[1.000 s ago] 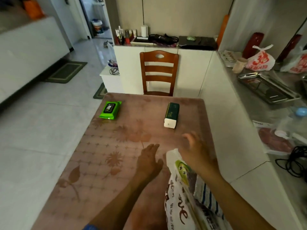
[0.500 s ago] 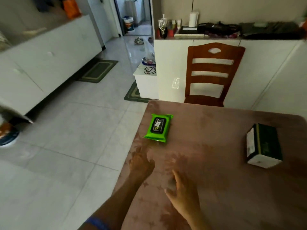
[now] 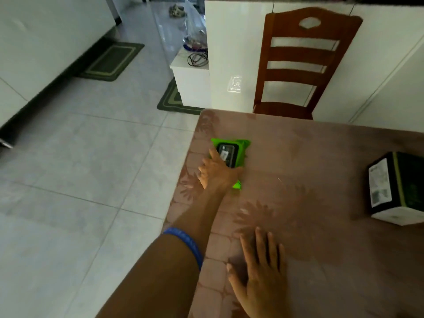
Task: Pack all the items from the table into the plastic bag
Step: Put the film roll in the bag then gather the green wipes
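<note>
left hand (image 3: 216,174): reached out since half a second ago, now on the flat bright-green plastic wipes pack (image 3: 231,154) at table's (image 3: 309,157) 11 o'clock; fingers draped over it, grip unconfirmed
right hand (image 3: 261,275): fingers straight, flat on table, 6 o'clock
dark green carton with white end (image 3: 399,187): untouched, 3 o'clock
plastic bag: out of view now
next: lift pack, bag it

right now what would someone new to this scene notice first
The bright green wipes pack near the table's left edge stands out most, with the left hand laid over its near end. The right hand rests flat on the table close to the camera. A dark green box sits at the right edge.
</note>
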`<state>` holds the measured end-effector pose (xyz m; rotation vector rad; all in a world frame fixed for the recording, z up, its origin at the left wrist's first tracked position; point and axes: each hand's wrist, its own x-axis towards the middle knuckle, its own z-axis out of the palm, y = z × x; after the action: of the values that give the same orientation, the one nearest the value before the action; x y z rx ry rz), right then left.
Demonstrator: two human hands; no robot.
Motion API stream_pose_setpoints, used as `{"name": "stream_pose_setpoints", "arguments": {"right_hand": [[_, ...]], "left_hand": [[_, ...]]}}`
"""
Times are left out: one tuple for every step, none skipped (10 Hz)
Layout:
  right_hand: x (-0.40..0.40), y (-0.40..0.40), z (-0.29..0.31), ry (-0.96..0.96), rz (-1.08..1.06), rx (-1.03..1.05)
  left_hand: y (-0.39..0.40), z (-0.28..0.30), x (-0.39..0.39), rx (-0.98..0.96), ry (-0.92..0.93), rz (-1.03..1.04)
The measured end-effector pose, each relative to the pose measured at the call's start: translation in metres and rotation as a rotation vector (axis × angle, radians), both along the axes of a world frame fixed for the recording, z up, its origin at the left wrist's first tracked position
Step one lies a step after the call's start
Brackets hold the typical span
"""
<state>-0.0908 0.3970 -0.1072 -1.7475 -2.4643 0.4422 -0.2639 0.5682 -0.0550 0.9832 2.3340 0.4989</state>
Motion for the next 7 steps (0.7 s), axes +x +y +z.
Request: {"name": "stream_pose_setpoints", "arguments": {"right_hand": [[0.003, -0.006, 0.001, 0.021, -0.042, -0.131], [0.028, 0.012, 0.019, 0.337, 0.052, -0.422], [0.037, 0.017, 0.04, 1.13, -0.236, -0.531], [0.047, -0.022, 0.126, 1.006, -0.32, -0.902], [0.052, -0.031, 0.137, 1.31, -0.663, -1.063], [0.078, -0.053, 0.183, 1.191, -0.628, -0.954], [0.113, -0.065, 0.212, 1.194, -0.566, -0.881]], "left_hand": [[-0.047, -0.002, 0.012, 0.098, -0.261, 0.005], [-0.148, 0.001, 0.035, 0.113, -0.51, 0.042], [-0.191, 0.008, 0.05, 0.168, -0.607, 0.159], [-0.239, 0.056, 0.079, 0.244, -0.589, 0.033], [-0.258, 0.094, 0.108, 0.276, -0.479, -0.12], [-0.278, 0.141, 0.15, 0.311, -0.433, -0.145], [-0.297, 0.177, 0.179, 0.29, -0.415, -0.18]]}}
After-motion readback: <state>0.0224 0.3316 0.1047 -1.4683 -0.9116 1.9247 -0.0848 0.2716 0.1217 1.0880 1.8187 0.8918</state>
